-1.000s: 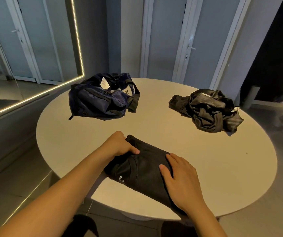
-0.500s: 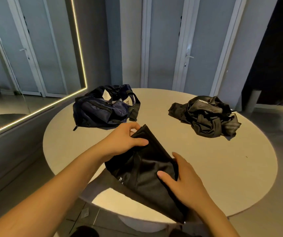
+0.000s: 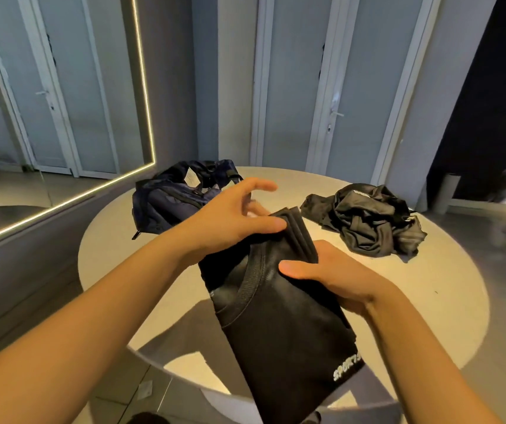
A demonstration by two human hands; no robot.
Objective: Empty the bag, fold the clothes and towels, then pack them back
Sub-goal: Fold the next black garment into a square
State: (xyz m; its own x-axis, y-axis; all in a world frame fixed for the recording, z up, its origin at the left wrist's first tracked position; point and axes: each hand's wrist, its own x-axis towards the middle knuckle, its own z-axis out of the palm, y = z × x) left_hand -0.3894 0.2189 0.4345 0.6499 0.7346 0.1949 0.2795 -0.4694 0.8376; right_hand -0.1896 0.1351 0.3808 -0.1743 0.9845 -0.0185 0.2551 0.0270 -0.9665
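The folded garment (image 3: 282,325) is being gripped by fingers (image 3: 291,267) of left hand (image 3: 233,221) and right hand (image 3: 337,280), its far end being angled toward the bag (image 3: 166,206).

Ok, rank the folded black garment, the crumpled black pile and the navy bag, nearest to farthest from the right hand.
1. folded black garment: held in the right hand.
2. crumpled black pile: just beyond, to the right.
3. navy bag: far side, left.
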